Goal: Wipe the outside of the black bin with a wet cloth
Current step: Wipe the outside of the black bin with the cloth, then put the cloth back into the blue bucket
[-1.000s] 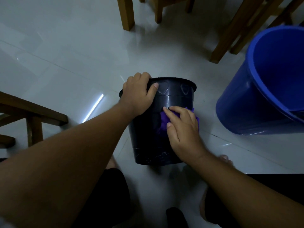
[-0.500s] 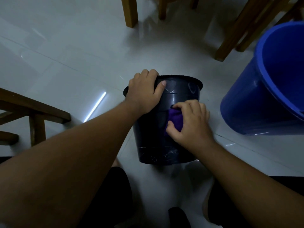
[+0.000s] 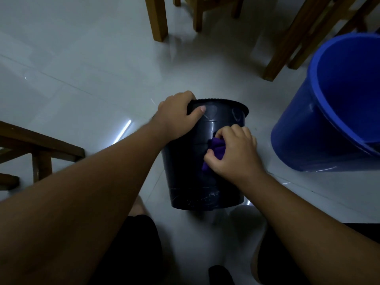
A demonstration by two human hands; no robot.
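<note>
The black bin (image 3: 191,182) stands on the tiled floor between my knees, tilted toward me. My left hand (image 3: 176,118) grips its rim at the upper left, thumb pressed on the outer wall. A purple cloth (image 3: 217,150) is bunched against the bin's right side. My right hand (image 3: 234,153) is closed around it and presses it on the wall. Most of the cloth is hidden under my fingers.
A large blue bucket (image 3: 304,136) stands close to the right of the bin. Wooden chair legs (image 3: 157,19) rise behind, and more legs (image 3: 275,62) at the back right. A wooden frame (image 3: 41,149) sits at the left. My knees flank the bin.
My right hand has curled from flat fingers into a fist around the cloth and shifted rightward along the bin's side. The left hand keeps its grip on the rim.
</note>
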